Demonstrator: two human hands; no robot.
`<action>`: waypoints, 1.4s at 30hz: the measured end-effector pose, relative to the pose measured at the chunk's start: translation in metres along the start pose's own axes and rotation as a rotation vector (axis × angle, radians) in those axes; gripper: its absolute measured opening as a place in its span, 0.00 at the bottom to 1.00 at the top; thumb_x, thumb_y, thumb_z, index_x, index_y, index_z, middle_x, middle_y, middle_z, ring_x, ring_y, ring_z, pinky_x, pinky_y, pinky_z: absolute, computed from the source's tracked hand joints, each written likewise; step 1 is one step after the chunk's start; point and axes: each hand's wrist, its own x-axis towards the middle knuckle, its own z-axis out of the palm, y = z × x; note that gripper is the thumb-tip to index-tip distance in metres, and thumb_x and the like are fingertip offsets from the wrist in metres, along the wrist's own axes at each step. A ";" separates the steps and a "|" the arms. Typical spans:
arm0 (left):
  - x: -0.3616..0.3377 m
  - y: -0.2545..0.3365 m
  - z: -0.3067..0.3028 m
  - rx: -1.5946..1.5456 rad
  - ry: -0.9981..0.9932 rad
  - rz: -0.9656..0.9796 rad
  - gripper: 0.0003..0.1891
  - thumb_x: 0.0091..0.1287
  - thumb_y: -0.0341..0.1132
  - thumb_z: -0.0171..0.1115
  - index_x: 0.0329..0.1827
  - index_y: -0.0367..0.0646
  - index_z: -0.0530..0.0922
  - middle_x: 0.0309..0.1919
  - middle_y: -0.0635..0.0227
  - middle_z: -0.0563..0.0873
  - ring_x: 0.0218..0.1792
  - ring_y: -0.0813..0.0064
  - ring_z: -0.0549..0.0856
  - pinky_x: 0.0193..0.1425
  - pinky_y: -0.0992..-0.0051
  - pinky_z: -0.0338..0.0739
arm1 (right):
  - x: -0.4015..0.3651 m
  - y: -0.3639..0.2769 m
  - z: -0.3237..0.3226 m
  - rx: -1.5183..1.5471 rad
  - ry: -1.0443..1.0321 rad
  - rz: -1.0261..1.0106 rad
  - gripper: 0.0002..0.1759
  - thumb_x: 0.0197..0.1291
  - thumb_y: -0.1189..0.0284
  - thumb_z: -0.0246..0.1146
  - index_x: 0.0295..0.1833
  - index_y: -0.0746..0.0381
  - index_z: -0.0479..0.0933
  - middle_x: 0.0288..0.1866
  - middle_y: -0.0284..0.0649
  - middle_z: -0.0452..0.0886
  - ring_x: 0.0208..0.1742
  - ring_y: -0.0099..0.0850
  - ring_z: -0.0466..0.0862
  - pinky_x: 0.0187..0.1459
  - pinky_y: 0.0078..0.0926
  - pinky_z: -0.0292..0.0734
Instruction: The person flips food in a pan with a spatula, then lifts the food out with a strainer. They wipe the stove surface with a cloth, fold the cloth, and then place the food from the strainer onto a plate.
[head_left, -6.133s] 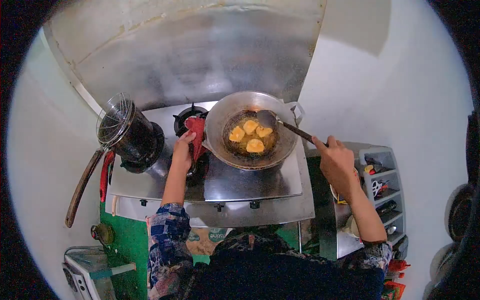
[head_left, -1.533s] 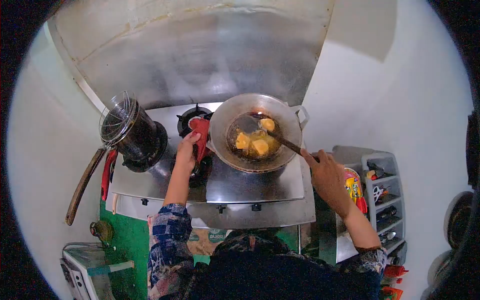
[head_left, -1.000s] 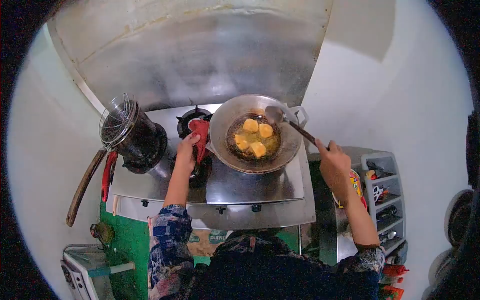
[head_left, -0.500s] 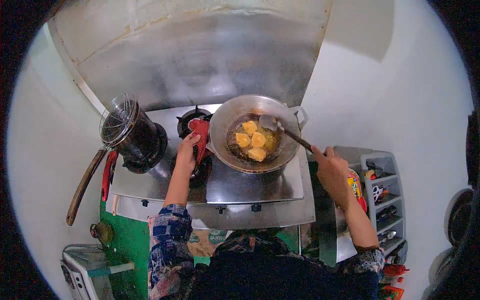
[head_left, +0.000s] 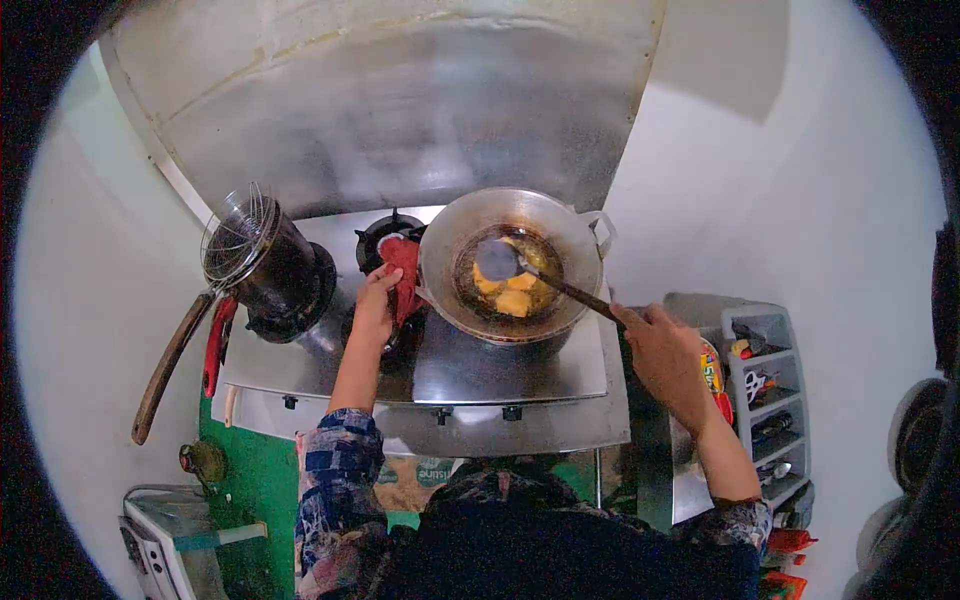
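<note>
Wok (head_left: 575, 285) is sitting right of centre on the stove (head_left: 510, 375), its wide bowl probably containing splashes from the oil (head_left: 548, 292). Yellow pieces (head_left: 513, 303) are lying in the oil at the bottom of the bowl, partly under the round head of the turner (head_left: 570, 290).

Right hand (head_left: 665, 355) is curling its fingers around the far end of the turner handle. The long handle is crossing the right rim at a slant, presumably keeping the fingers clear of heat. Left hand (head_left: 378, 290) is pinching a red cloth (head_left: 402, 270) between thumb and fingers against the left side of the wok. The cloth is apparently insulating the grip and steadying the wok against the turner's push.

Strainer (head_left: 235, 245) is resting over the mouth of a dark pot (head_left: 275, 275) at left, possibly so that drips are falling inside; its brown handle is projecting toward the lower left. Knobs (head_left: 512, 413) are lining the front edge, within reach.

Carton (head_left: 405, 490) below the stove is showing white letters on green, upside down, ending in "stine"; the start is not reading clearly. Yellow-and-red packet (head_left: 712, 375) at right is carrying print, but the forearm is covering part and the name is remaining illegible. Knob markings, if any, are appearing too small to read.
</note>
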 end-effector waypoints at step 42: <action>0.010 -0.016 -0.020 -0.012 -0.168 0.037 0.21 0.61 0.27 0.54 0.60 0.39 0.70 0.49 0.62 0.80 0.48 0.63 0.81 0.57 0.61 0.75 | 0.023 0.022 0.023 -0.152 0.021 0.114 0.23 0.52 0.77 0.56 0.57 0.53 0.72 0.34 0.45 0.75 0.35 0.44 0.81 0.31 0.42 0.76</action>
